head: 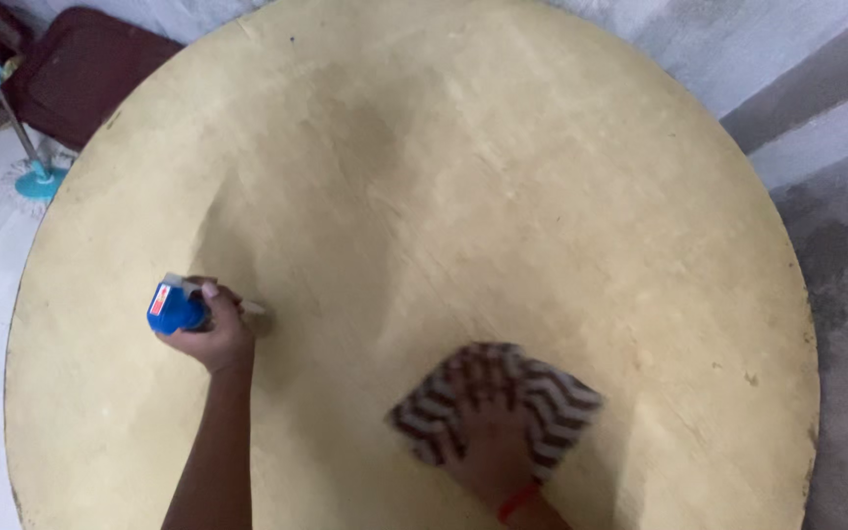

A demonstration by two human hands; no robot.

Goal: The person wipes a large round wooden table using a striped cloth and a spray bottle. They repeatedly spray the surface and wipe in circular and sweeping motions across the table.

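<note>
My left hand (216,336) grips a small blue spray bottle (175,306) with a red label, held just above the left part of a round tan wooden table (503,167). My right hand (491,453) lies flat on a brown-and-white zigzag cloth (503,395), which it presses against the tabletop near the front edge. The cloth looks blurred. A red band shows on my right wrist.
A mop with a teal head (39,181) stands on the pale floor beyond the table's far left edge, beside a dark red mat (80,69). Grey, stained floor runs along the right side.
</note>
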